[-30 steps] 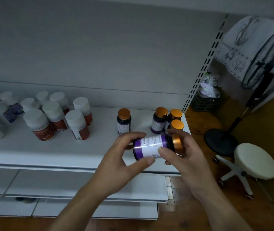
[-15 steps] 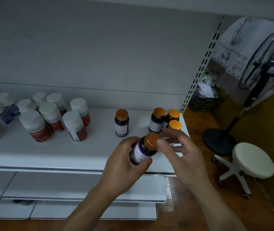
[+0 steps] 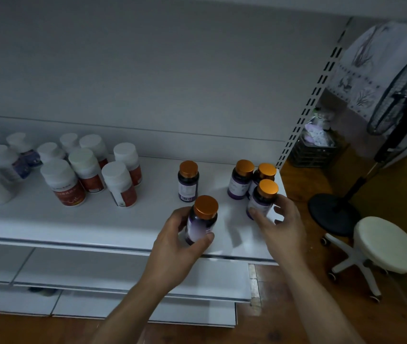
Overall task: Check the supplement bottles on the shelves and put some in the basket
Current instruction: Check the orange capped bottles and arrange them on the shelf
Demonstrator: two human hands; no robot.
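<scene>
My left hand (image 3: pixel 176 247) grips a dark purple bottle with an orange cap (image 3: pixel 201 219), upright at the front of the white shelf (image 3: pixel 98 224). My right hand (image 3: pixel 280 225) curls its thumb and fingers round the nearest orange-capped bottle (image 3: pixel 262 198) of a group of three at the shelf's right end. Two more of that group (image 3: pixel 240 180) stand behind it, and a single one (image 3: pixel 188 181) stands further left. Several white-capped bottles with red labels (image 3: pixel 93 171) stand at the left. No basket is in view.
More white-capped bottles (image 3: pixel 6 160) crowd the shelf's far left. Lower shelves (image 3: pixel 123 276) jut out beneath. To the right on the wooden floor stand a white wheeled stool (image 3: pixel 386 247), a black pedestal fan (image 3: pixel 395 103) and a dark crate (image 3: pixel 314 151).
The bottle held sideways in both hands was turned upright and lowered to the shelf front by my left hand. My right hand let go of it and moved right to another bottle.
</scene>
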